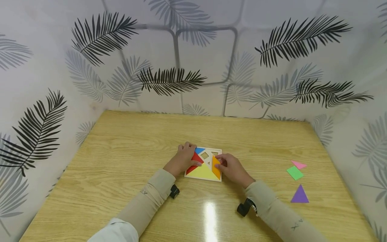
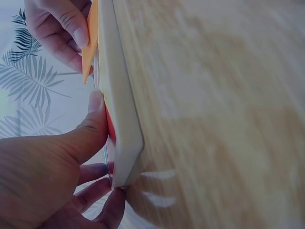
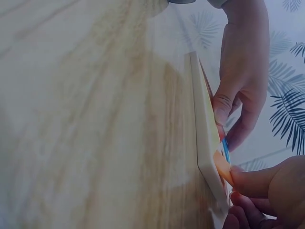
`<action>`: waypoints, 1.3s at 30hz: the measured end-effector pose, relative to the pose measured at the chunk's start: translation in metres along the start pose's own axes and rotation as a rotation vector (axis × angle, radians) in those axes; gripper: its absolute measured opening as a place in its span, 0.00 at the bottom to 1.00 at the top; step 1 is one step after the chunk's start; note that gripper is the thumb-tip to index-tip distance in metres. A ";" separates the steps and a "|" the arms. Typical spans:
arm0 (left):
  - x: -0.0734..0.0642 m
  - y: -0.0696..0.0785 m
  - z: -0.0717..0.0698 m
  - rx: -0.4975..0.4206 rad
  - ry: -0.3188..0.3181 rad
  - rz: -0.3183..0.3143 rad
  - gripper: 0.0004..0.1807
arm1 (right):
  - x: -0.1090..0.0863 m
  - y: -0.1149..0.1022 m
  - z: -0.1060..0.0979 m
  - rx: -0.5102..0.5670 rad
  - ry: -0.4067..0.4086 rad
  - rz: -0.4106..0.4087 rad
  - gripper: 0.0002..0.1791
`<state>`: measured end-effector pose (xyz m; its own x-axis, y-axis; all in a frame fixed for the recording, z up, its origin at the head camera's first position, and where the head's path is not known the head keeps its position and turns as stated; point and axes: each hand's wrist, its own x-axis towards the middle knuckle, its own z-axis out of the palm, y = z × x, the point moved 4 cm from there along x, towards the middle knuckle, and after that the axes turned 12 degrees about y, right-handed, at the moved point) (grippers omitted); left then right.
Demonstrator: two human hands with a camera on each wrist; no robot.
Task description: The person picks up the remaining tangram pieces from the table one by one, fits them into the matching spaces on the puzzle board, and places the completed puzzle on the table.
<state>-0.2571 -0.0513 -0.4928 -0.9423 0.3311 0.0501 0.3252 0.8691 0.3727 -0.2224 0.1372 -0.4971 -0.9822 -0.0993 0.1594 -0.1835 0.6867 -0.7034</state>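
A square wooden tangram board (image 1: 210, 154) lies on the table, holding a yellow triangle (image 1: 203, 172), a red piece (image 1: 192, 169) and a blue piece (image 1: 199, 150). Bare cut-out recesses show toward its upper right. My left hand (image 1: 182, 160) grips the board's left side, thumb over the red piece and fingers at the edge. At the right side, my right hand (image 1: 233, 170) pinches an orange tangram piece (image 1: 215, 168) between thumb and fingers. In the left wrist view that orange piece (image 2: 90, 43) stands tilted up from the board.
Off to the right on the wooden table (image 1: 136, 144) lie a pink triangle (image 1: 299, 164), a green square (image 1: 295, 173) touching or close to it, and a purple triangle (image 1: 300, 195). Leaf-patterned cloth (image 1: 205, 97) hangs behind and at both sides.
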 end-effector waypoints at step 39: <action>-0.001 0.001 -0.002 0.010 -0.019 0.000 0.40 | -0.005 -0.002 0.005 0.023 0.045 -0.004 0.11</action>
<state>-0.2563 -0.0509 -0.4906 -0.9407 0.3377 0.0325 0.3258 0.8727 0.3637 -0.2177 0.1333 -0.4998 -0.9789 -0.0690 0.1925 -0.1884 0.6696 -0.7184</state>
